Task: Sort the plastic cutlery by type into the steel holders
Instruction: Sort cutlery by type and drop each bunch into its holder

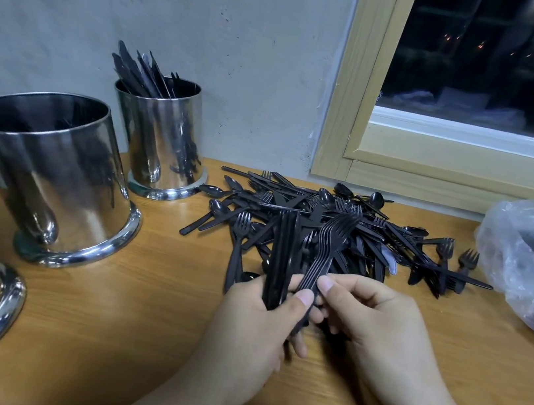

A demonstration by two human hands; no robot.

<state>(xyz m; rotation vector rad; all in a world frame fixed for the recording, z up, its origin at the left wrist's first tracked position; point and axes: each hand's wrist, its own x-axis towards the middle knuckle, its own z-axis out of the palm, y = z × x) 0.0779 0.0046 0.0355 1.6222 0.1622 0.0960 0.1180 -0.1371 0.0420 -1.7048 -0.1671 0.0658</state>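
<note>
Most cutlery still sits in the pile (334, 226) on the bench (124, 312); only the far holder (161, 138) shows knives; left hand (254, 325) grips knives, right hand (376, 319) pinches stacked forks (332, 243).

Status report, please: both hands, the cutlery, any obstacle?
Left hand grips knife bundle; right hand pinches fork stack. Mixed pile unsorted; far holder has knives. Nothing blocks the holders.
</note>
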